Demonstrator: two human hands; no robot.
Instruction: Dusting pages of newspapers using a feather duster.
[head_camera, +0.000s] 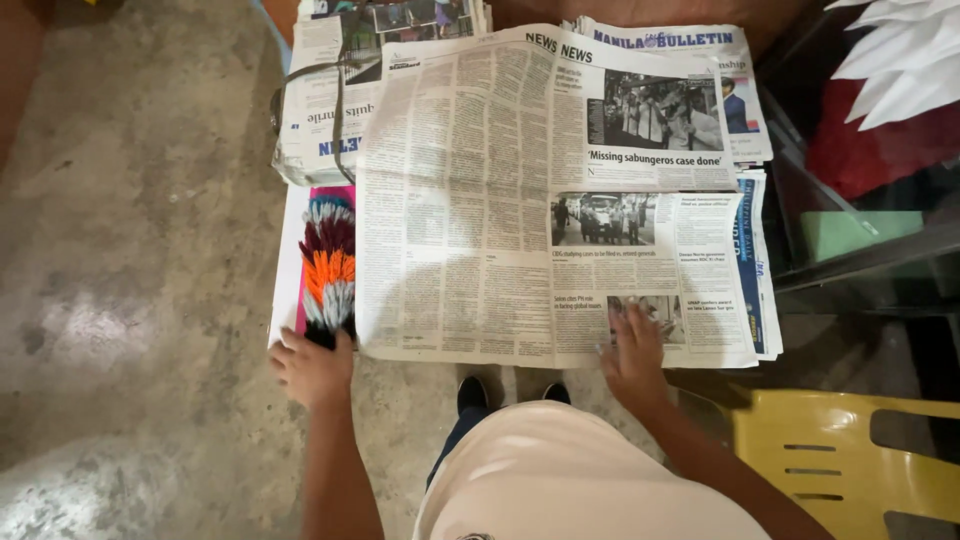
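Grey concrete floor (130, 230) filled the left half of the view, bare and mottled. On it lay a stack of newspapers (745, 150), and across the top of that stack a large open newspaper sheet (470, 200) was spread flat, printed with columns of text and a few photographs; its near edge ran just ahead of the person's knees. At the floor's far edge a tied bundle of newspapers (320, 110) sat touching the sheet's far left corner, bound with a dark strap. A yellow plastic chair (830, 450) stood at the near right corner of the view, and a dark glass-fronted cabinet (860, 240) rose along the right side.

Beside the sheet's left edge, on a white and pink board (288, 250), lay a feather duster (328, 265) with bands of blue-grey, maroon, orange and grey. The left hand (312, 366) was clamped around the duster's dark handle at the board's near end, fingers curled shut. The right hand (634, 352) rested palm down on the near right part of the sheet, fingers spread apart and flat, gripping nothing. Two dark shoes (472, 392) showed under the sheet's near edge.
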